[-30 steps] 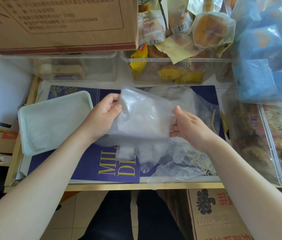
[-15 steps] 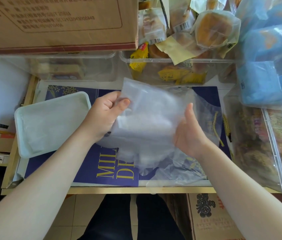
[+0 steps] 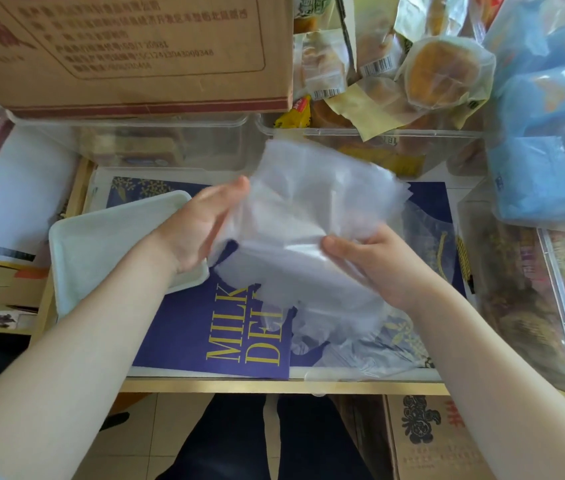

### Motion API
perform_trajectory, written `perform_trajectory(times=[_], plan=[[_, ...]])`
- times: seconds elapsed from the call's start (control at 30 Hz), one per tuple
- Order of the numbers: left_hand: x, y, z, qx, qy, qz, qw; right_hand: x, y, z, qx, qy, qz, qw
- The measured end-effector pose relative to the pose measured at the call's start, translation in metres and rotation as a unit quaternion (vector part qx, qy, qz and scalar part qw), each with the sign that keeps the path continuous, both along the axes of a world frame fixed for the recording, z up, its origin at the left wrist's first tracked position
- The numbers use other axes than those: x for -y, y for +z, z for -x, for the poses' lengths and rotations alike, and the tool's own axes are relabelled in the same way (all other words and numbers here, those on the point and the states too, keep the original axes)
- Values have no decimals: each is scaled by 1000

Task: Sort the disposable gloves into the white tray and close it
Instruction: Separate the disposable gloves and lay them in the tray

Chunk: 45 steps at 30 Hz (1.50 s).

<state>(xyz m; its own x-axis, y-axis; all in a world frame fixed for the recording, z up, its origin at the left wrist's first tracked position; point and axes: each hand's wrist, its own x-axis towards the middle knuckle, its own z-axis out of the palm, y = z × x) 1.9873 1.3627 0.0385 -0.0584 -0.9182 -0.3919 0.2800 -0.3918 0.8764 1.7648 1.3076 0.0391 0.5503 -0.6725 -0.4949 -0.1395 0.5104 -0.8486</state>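
Observation:
A stack of clear disposable gloves (image 3: 308,209) is held up above the blue mat. My right hand (image 3: 374,268) grips its lower right part, thumb on top and fingers underneath. My left hand (image 3: 204,226) is blurred, and its fingers look straight and lie against the stack's left edge. The white tray (image 3: 101,247) lies open on the mat at the left, partly under my left wrist. More loose clear gloves (image 3: 360,344) lie crumpled on the mat below the held stack.
A cardboard box (image 3: 128,46) sits on clear bins (image 3: 170,147) at the back. Wrapped pastries (image 3: 443,74) fill the back-right bin. Blue packets (image 3: 547,133) and a clear box of food (image 3: 551,306) crowd the right side. The table's front edge (image 3: 274,386) is close.
The glove stack has been lifted and turned, its top now farther back. My left hand slid from a thumb pinch to flat fingers at the stack's edge; my right hand now grips lower down.

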Motion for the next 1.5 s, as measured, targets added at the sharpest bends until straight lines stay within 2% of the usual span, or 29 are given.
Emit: perform_trajectory(times=[0.07,0.13,0.27,0.33,0.4,0.47,0.53,0.63,0.73,0.8,0.93,1.0,1.07,1.17,1.23,1.3,1.37,1.47,1.5], plan=[[-6,-4,-11,-96,-20,-62,993,2,-4,-1,26,-46,-27,998],[-12,-12,-15,-151,-20,-55,987,3,-4,-4,28,-71,-46,996],[-20,-17,-9,-176,-28,11,984,4,-6,-5,27,-99,-53,993],[-25,-21,-3,-193,10,7,981,4,-9,-5,15,-115,-54,992],[-32,-29,3,-253,40,-13,966,3,-10,-6,14,-138,-80,987],[-36,-33,6,-297,35,-48,953,3,-13,-7,14,-159,-92,983],[-37,-30,10,-241,22,-92,966,0,-16,-10,-3,-154,-73,985],[-33,-27,18,-13,75,-149,986,-4,-19,-16,-39,-123,-9,992],[-28,-25,21,124,150,-103,975,-6,-20,-18,4,-124,-31,992],[-25,-23,20,158,179,-63,969,-7,-24,-15,3,-113,-47,993],[-23,-22,14,132,180,-35,974,-13,-29,-19,-37,-94,5,995],[-22,-26,10,138,184,-41,972,-14,-30,-24,-16,-115,7,993],[-18,-30,7,99,203,-71,972,-13,-28,-29,17,-132,20,991],[-8,-40,1,-19,207,-162,965,-16,-21,-34,39,-107,87,990],[-5,-44,-5,-62,202,-208,955,-16,-15,-33,47,-36,144,988],[-4,-51,-14,-67,203,-248,945,-15,-8,-32,59,46,196,978],[-5,-44,-17,-81,187,-271,941,-12,-3,-27,37,88,238,967],[-11,-25,-16,-198,163,-234,938,-6,1,-19,-52,106,310,944],[-14,-21,-17,-213,162,-223,937,-5,2,-16,-75,108,319,939]])
